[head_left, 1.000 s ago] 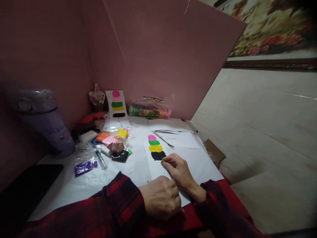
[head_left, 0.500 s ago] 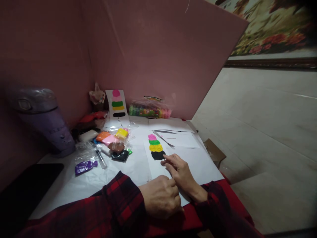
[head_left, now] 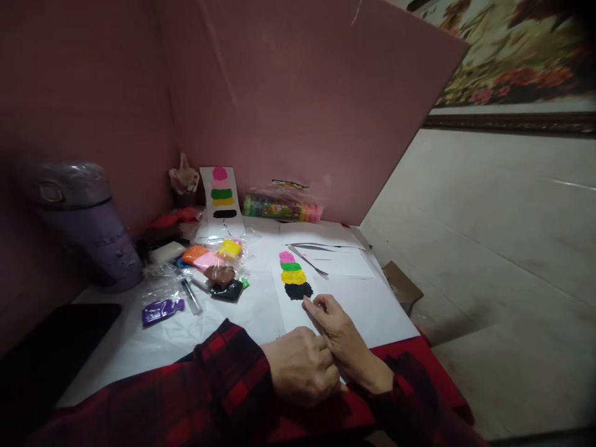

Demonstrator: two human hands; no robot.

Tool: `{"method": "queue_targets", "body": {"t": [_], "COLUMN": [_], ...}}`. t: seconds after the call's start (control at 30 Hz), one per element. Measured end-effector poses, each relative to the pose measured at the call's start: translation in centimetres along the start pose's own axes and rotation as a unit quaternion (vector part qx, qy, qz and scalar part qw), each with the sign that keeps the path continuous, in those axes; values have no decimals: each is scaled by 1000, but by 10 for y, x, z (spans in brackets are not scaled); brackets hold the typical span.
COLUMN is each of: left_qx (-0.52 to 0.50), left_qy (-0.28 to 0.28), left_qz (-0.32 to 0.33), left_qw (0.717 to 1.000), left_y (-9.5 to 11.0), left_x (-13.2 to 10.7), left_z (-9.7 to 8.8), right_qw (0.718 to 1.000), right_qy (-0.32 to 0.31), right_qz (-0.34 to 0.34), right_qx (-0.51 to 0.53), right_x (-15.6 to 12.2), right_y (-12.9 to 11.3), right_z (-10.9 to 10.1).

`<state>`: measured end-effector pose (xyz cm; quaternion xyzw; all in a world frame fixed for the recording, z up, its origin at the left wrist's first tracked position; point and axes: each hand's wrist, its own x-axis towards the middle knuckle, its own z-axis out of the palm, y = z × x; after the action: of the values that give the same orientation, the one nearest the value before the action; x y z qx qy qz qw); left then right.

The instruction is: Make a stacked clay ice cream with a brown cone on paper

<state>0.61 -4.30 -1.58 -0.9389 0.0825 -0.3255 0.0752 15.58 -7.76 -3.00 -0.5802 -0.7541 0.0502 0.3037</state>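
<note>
My right hand rests over a white sheet, its thumb tip at the lower edge of a black clay patch. Its index finger is bent and apart from the thumb, and nothing shows between them. Above the black patch, touching bands of yellow clay, green clay and pink clay form a column on the paper. Closer to me, my left hand is closed near the table's front edge, beside my right wrist. Whatever its fingers may hold is hidden.
Metal tweezers lie right of the column. Bagged clay packs and a clear tube are to the left. A coloured sample sheet leans at the back, near a packet of colours. A purple bottle stands far left.
My right index finger has drawn back from the black patch's right side and bent. The thumb is now at its lower edge. My left hand stays almost in place.
</note>
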Motion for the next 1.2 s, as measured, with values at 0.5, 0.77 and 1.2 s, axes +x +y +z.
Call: {"method": "queue_targets", "body": {"t": [0.5, 0.77, 1.2], "left_qx": [-6, -14, -3], "left_qy": [76, 95, 59], "left_qz": [-10, -20, -45], "left_qw": [997, 995, 997], "left_y": [-1, -1, -1], "left_x": [2, 3, 1], "left_z": [1, 0, 4], "right_qw": [998, 997, 984], "right_qy": [-15, -54, -39], "right_qz": [6, 15, 76], "right_qx": [-62, -55, 158], "right_x": [5, 6, 11], "right_y": [-6, -7, -1], "right_z": [-3, -6, -7]}}
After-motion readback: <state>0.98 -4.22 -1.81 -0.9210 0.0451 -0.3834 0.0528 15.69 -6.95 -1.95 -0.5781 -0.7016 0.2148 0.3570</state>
